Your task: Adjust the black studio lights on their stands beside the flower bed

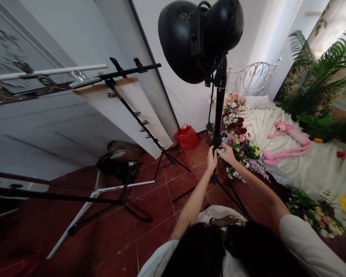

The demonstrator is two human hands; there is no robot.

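Note:
A black light stand (220, 104) rises upright in front of me, topped by a large black studio lamp (181, 42). My left hand (211, 158) is closed round the stand's pole from the left, just below a collar with a knob. From the right, my right hand (227, 154) grips the same spot, its thumb and fingers bent at the pole. The fingertips partly hide each other and the pole. Below the hands, the stand's dark legs (230, 195) spread over the floor. A cable hangs down along the pole.
Left stand a white board (141, 115) clipped to a black stand and further tripod legs (103, 190). A red bag (187, 136) sits by the wall. Artificial flowers (239, 132) crowd the stand's right side, beside a bed with a cream blanket (256, 123) and pink plush toy (295, 138).

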